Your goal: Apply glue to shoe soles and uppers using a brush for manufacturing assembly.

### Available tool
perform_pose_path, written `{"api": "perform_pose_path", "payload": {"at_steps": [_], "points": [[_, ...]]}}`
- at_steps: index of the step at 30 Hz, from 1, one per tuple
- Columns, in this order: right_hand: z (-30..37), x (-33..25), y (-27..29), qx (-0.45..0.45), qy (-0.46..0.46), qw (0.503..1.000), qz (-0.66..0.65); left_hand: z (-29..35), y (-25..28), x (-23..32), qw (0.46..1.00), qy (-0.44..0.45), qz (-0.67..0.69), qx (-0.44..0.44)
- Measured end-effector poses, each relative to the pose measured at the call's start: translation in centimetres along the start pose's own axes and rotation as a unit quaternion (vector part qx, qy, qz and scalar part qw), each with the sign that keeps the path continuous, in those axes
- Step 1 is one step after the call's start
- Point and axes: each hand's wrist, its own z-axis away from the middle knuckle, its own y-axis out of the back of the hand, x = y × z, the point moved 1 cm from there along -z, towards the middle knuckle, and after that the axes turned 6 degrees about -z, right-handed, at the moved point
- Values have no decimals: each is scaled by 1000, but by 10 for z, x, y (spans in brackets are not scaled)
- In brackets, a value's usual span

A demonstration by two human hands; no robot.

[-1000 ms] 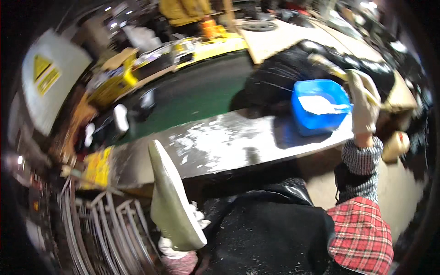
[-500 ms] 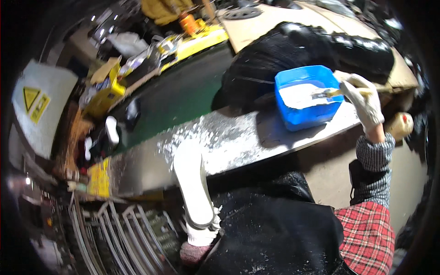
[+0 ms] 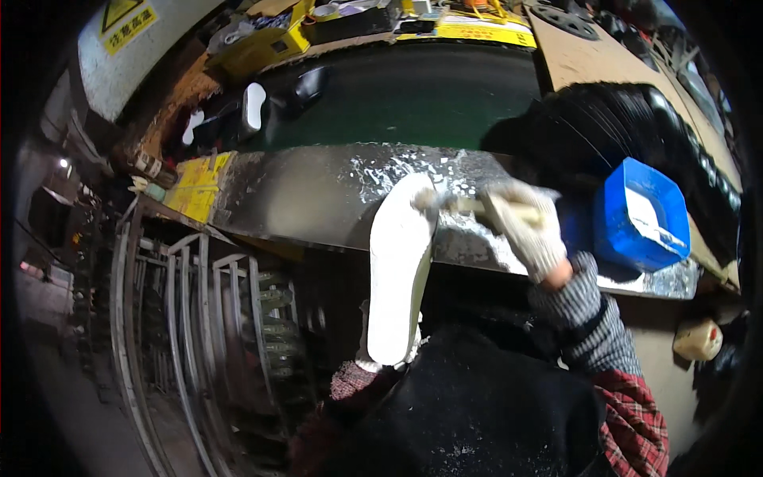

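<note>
A shoe sole (image 3: 396, 274), its upper face white, slants up from my lap over the edge of a paint-spattered metal ledge (image 3: 298, 195). My left hand (image 3: 415, 343), in a white knitted glove, is closed round its near end from beneath. Most of those fingers are hidden by the sole. In my gloved right hand (image 3: 520, 225) is a brush (image 3: 470, 205) with a pale handle. Its blurred bristles meet the sole's far end. To the right, a blue plastic tub (image 3: 642, 253) with white liquid inside stands on the ledge.
Behind the ledge runs a dark green surface (image 3: 358, 103) carrying white-faced soles (image 3: 253, 107) at the left. A glossy black ribbed stack (image 3: 616, 119) rises behind the tub. Metal rack rails (image 3: 179, 318) stand at lower left. A pale container (image 3: 698, 339) is at far right.
My right hand has moved left from the tub, bringing the brush to the sole's far end. The view has swung, so the bench and tub appear shifted.
</note>
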Motion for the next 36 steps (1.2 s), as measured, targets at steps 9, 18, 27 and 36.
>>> {"api": "perform_pose_path", "payload": {"at_steps": [9,18,27,36], "points": [[-53,-36,3,-81,54,987,131,-3,-12,2,988,-6,76,-137],[8,-64,-44,-169,-32,983,65,-1,-40,5,968,-8,123,-219],[77,-56,0,-243,-162,956,-7,1,-50,11,984,-99,-61,-135],[23,2,38,-70,-126,988,59,7,-43,6,985,-42,121,-115]]}}
